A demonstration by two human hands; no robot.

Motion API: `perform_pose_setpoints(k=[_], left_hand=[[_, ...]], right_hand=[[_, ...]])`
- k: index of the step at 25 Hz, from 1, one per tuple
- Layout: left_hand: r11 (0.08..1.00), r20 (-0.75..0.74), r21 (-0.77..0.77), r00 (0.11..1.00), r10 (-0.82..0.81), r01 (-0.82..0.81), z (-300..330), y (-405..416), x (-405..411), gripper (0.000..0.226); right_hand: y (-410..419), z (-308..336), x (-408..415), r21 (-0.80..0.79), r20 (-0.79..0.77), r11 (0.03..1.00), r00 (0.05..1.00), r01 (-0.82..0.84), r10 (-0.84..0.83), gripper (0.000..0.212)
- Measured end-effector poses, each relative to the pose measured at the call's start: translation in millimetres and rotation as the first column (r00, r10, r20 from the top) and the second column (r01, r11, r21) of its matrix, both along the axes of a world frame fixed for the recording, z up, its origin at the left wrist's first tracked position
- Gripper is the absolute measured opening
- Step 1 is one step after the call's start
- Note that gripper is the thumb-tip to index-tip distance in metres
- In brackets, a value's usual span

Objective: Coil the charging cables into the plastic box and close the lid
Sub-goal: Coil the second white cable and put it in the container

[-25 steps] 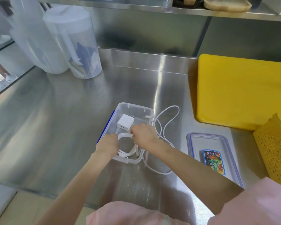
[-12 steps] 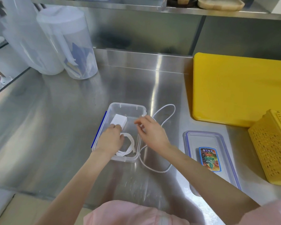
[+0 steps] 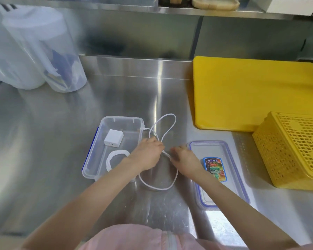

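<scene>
Head view. Roughly halfway, at a guess. One cable coil [image 3: 116, 158] already lying flat in the near end of the box [image 3: 90, 165], white charger [image 3: 113, 140] resting toward the far end. Second cable [image 3: 167, 129] not yet wound: sprawled on the counter [image 3: 116, 98] just right of the box, one loop reaching away, another sagging near, plug end touching the box's far right corner. Left to do, by the look of it: wind this cable, drop it in, fit the lid [image 3: 222, 177], snap it shut.

Left hand [image 3: 146, 156] reaching across the box's right wall, fingers pinched on the cable where the strands cross. Right hand [image 3: 185, 162] just beside, fingers curled, seemingly gripping the same strand; exact hold blurred, cannot tell for sure. Lid lying flat well clear of the box, right of the hands, coloured sticker on it.

Box: clear, thin-walled plastic, rectangular, rounded corners, blue strip along the left rim. Lid: clear, blue-edged, ridged rim. Cable: thin, white, smooth, limp enough to hold loose curves, probably springy when wound. Charger: small, glossy, square-edged block. Counter: brushed steel, streaked with glare, likely slippery under the cable.
</scene>
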State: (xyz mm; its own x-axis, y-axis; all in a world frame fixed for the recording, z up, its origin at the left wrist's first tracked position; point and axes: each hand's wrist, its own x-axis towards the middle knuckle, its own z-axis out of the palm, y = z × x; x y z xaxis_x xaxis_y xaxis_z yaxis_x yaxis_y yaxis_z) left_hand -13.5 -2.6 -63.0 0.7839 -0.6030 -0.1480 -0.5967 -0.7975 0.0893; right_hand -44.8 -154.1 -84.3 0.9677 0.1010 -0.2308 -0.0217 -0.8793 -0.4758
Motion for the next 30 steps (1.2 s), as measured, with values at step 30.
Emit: perform_pose_setpoints(k=[30], left_hand=[[0.697, 0.115, -0.705, 0.948, 0.297, -0.133, 39, -5, -17, 0.027]], right_hand=[[-30, 69, -11, 0.786, -0.185, 0.522, 0.931, 0.333, -0.314, 0.014]])
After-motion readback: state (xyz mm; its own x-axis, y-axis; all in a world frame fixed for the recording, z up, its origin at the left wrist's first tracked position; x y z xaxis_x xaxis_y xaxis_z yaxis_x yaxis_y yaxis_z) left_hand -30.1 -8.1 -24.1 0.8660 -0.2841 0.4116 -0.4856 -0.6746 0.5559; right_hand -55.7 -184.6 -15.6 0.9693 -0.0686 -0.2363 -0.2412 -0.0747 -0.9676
